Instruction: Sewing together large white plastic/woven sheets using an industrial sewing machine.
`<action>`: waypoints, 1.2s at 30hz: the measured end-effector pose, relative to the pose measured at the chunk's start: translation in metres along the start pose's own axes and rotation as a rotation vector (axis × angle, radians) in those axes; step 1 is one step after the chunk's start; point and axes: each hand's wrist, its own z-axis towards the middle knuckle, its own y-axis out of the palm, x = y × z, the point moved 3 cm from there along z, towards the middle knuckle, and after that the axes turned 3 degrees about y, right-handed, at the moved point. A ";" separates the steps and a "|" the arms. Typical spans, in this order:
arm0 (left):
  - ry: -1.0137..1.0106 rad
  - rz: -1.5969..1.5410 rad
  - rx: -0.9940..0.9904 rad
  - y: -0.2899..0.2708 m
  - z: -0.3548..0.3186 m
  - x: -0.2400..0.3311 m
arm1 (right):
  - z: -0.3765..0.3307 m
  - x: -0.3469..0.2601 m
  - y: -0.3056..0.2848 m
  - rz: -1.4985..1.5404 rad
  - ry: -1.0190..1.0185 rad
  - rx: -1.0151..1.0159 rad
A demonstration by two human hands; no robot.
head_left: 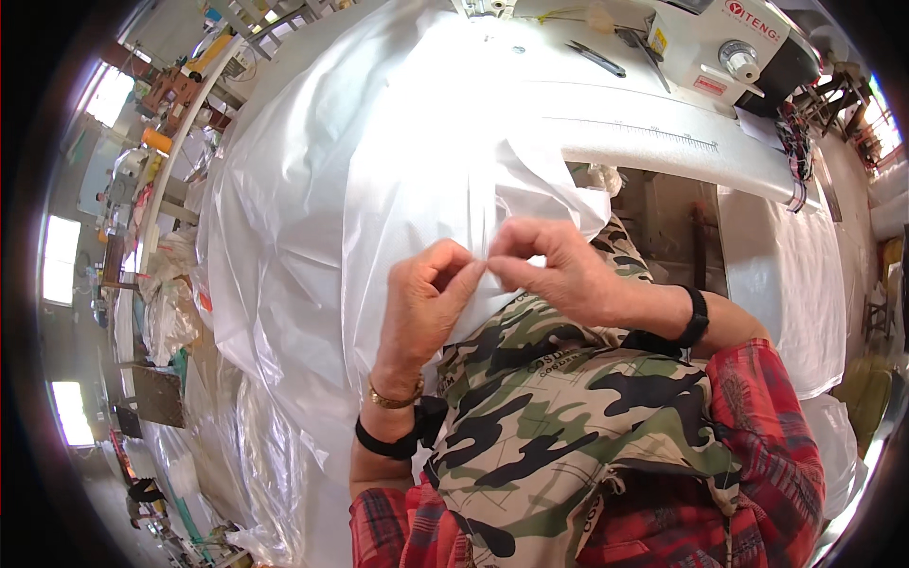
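My left hand (423, 298) is closed, with thumb and forefinger pinched together. Beside it my right hand (559, 267) also pinches, slightly blurred, and the fingertips of both hands nearly touch. Whatever sits between them is too small to make out. Behind and under the hands spreads a large, thin, shiny white sheet (303, 218), whose narrow upright folds run down to the fingertips. It drapes from the sewing machine's bed over the left side and onto my lap. A camouflage-patterned apron (559, 417) covers my lap below the hands.
Ahead stands a white sewing machine (715, 57) with a dial; its light glares on the sheet. Dark snips (598, 61) and another slim dark tool (648, 59) lie on its bed. More white sheeting (791, 284) hangs at the right. Clear plastic (275, 473) is heaped lower left.
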 end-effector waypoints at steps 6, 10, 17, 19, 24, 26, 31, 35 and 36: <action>-0.095 -0.264 -0.033 0.016 -0.010 -0.029 | -0.001 0.003 0.017 -0.499 -0.158 -0.055; -0.147 -0.438 0.047 0.015 -0.012 -0.037 | -0.003 -0.001 0.028 -0.675 -0.281 -0.135; -0.228 -0.593 0.094 0.016 -0.012 -0.040 | -0.016 0.017 -0.018 -0.702 -0.490 0.012; -0.281 -0.693 0.164 0.014 -0.013 -0.042 | -0.019 0.037 -0.062 -0.571 -0.283 0.410; -0.238 -0.630 0.225 0.006 -0.010 -0.033 | -0.022 0.081 -0.099 -0.960 -0.116 0.450; -0.219 -0.576 0.247 -0.003 -0.009 -0.025 | -0.029 0.076 -0.096 -0.979 -0.281 0.400; -0.090 -0.362 0.218 -0.017 -0.001 -0.006 | -0.035 0.037 -0.081 -0.868 -0.218 0.118; -0.080 -0.317 0.175 -0.008 0.003 -0.001 | -0.026 0.022 -0.054 -0.105 0.250 -0.282; -0.069 -0.309 0.159 -0.004 0.003 0.000 | -0.026 0.018 -0.045 -0.053 0.235 -0.323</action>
